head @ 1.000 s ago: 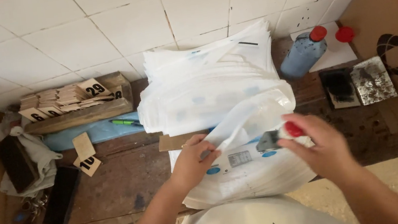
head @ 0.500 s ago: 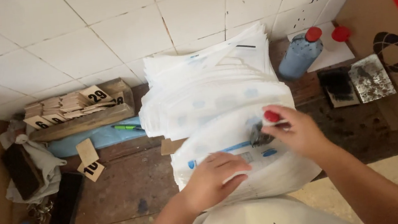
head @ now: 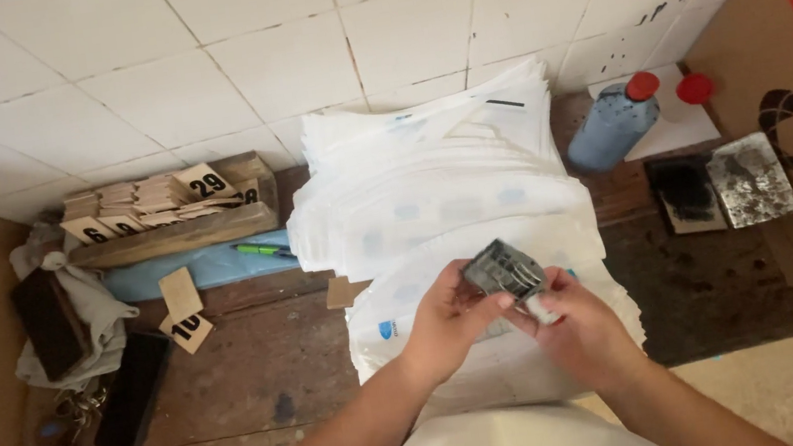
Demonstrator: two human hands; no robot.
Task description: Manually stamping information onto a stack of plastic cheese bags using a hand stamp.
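1. Left hand (head: 449, 319) and right hand (head: 571, 333) together at the near middle, above the near pile of white bags (head: 494, 362).
2. Grey stamp (head: 504, 270) held between both hands, turned with its flat inked face up toward the camera.
3. Left grip: fingers pinched on the left edge of the stamp.
4. Right grip: clenched around the stamp's white handle from below, thumb against the right edge.
5. Near pile of bags under the hands, hanging over the near edge of the wooden bench (head: 254, 372).
6. Far behind, a taller stack of white bags (head: 431, 178) leaning against the tiled wall (head: 196, 66).
7. To the far right: a grey-blue bottle (head: 612, 124) with a red cap, lying on a white sheet, and a loose red cap (head: 695, 88) just beside it.
8. Nearer on the right: a black ink pad (head: 683, 190) and a stained square plate (head: 752, 177), side by side.
9. On the left: a wooden tray (head: 166, 231) full of number tags, a green pen (head: 261, 250) just near of it, two loose tags (head: 183, 308) on the bench.
10. Far left: a crumpled cloth (head: 85, 312) and a black flat case (head: 131, 391), with cardboard walls at both sides.
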